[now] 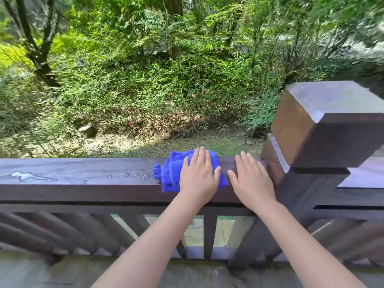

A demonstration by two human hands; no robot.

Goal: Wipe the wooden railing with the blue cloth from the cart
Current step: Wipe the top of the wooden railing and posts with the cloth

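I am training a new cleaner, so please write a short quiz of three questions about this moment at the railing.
1. True or false: the right hand presses the blue cloth.
2. Which lies left of the cloth on the railing? A) water drops B) a brush
3. What stands directly right of the right hand?

Key:
1. False; the left hand presses it.
2. A, water drops.
3. The wooden post.

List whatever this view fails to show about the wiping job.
- Head view: rail under the blue cloth and left hand, covered by them.
- Wooden railing runs off the left edge; its length is unknown.
- Rail under the right hand, covered by the palm.
- Cart: out of frame.
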